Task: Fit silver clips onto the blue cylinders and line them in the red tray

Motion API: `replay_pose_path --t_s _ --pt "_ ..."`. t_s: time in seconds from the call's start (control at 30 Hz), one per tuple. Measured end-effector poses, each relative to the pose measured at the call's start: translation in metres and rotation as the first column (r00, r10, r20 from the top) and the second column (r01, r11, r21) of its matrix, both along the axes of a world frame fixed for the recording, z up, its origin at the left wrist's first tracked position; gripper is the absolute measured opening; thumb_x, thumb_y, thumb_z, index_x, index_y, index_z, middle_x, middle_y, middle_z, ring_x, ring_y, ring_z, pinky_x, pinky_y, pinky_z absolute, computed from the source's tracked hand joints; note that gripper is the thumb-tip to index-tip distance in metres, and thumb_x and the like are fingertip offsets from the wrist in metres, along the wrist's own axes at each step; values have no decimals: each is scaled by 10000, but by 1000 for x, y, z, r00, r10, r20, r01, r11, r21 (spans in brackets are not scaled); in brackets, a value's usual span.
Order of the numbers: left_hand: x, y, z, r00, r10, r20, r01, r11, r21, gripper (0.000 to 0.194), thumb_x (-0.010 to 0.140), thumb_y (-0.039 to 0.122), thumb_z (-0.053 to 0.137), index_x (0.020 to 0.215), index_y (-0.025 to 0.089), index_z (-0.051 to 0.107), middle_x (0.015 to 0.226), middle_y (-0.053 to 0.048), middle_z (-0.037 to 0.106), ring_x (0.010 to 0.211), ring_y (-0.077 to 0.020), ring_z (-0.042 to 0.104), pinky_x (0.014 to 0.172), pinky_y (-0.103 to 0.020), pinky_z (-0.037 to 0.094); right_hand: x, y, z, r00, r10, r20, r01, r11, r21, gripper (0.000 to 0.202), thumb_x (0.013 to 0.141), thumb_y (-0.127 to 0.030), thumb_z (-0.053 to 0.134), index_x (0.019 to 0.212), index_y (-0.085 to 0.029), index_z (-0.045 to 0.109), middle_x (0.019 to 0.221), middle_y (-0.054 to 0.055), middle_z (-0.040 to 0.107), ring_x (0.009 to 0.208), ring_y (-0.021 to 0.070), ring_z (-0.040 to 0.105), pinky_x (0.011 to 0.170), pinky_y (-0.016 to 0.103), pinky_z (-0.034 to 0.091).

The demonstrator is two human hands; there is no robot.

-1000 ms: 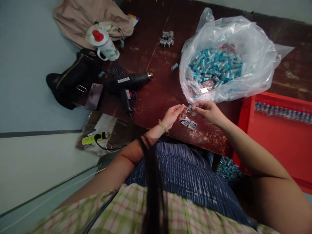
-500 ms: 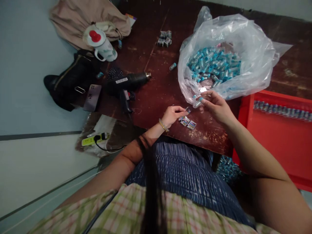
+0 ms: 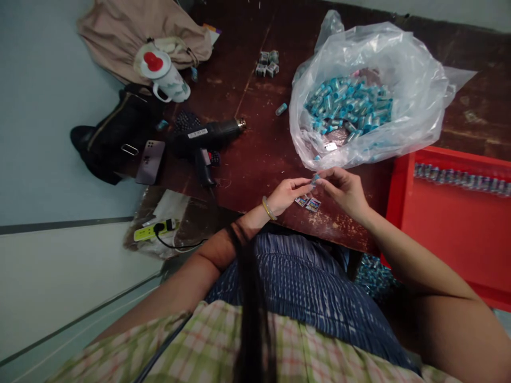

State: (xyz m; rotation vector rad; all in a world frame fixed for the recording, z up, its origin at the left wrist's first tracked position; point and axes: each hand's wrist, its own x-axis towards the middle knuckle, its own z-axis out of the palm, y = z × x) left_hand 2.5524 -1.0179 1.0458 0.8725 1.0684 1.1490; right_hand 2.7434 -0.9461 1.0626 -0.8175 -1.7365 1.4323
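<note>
My right hand (image 3: 344,190) pinches a small clear vial with a blue cap (image 3: 315,180) above the front of the dark red table. My left hand (image 3: 288,196) meets it from the left, fingers closed at the vial's lower end; a small printed label sleeve was between these fingers earlier, but the fingers now largely hide it. Flat printed labels (image 3: 313,205) lie on the table just below the hands. Behind them, a clear plastic bag (image 3: 419,101) stands open with many blue-capped vials (image 3: 347,103) inside.
At right is a red tray (image 3: 459,223) with a row of vials (image 3: 463,180). A heat gun (image 3: 211,133), phone (image 3: 150,161), black bag (image 3: 115,133) and lidded mug (image 3: 170,80) lie left. One loose vial (image 3: 281,109) and small bundles (image 3: 267,64) sit farther back.
My right hand has brought the vial from the bag's edge down and left to my left hand. The two hands now meet over the labels.
</note>
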Motion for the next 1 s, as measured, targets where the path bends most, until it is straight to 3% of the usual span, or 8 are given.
replay_pose_path --t_s 0.2,0.37,0.57,0.67,0.77,0.87,0.93,1.0 --pt "6 -9 6 976 -65 208 100 981 -164 259 871 333 926 958 116 816 903 -75 766 806 -152 674 806 -305 529 10 -23 -12 999 -21 40 18 998 57 217 875 -437 853 957 -240 818 1185 73 827 1184 284 765 1039 426 610" --pt "13 -8 12 972 -54 227 98 977 -188 261 842 305 946 957 103 827 895 -73 754 799 -147 654 799 -312 508 16 -20 -7 1000 -10 24 8 998 56 200 871 -426 862 914 -236 819 1166 83 817 1205 290 757 1061 437 604" --pt "21 -2 17 954 6 299 44 986 -160 428 758 321 1008 1083 162 781 957 -38 763 769 -128 655 755 -282 520 20 -15 -9 997 -53 -54 47 993 -107 509 822 -456 905 1269 -332 697 1347 47 712 1023 208 715 965 379 628" --pt "31 2 18 948 11 317 47 983 -175 432 750 330 1010 1044 161 742 920 -32 746 763 -131 664 745 -276 529 21 -17 -8 995 -40 -90 25 986 -165 389 823 -495 895 1111 -297 726 1448 46 649 1137 218 689 1046 387 596" --pt "44 6 23 957 -8 289 66 980 -190 417 788 380 980 1025 162 715 934 -48 757 807 -151 693 779 -282 546 33 -13 1 996 -3 -90 -14 982 -187 313 845 -499 883 962 -260 718 1330 51 714 1251 241 672 1115 393 555" --pt "48 9 30 989 -15 149 42 982 -184 444 812 443 950 1069 170 711 1060 -87 796 888 -174 720 825 -292 558 81 19 7 990 -102 -95 87 985 -152 313 875 -501 853 1014 -268 696 1163 39 767 1080 208 732 1038 378 587" --pt "40 9 32 1000 3 -9 -4 985 -173 456 823 477 925 1106 183 721 1108 -94 804 911 -186 720 833 -303 562 141 57 4 942 -334 -18 333 942 -42 291 895 -486 812 1041 -270 684 1062 31 776 924 186 738 938 362 611" --pt "24 8 30 984 39 -176 -65 988 -143 458 820 530 890 1099 203 733 1089 -83 806 894 -201 714 823 -322 568 217 96 -1 733 -667 135 642 744 185 218 901 -444 775 961 -267 664 933 24 764 799 177 709 804 336 607"
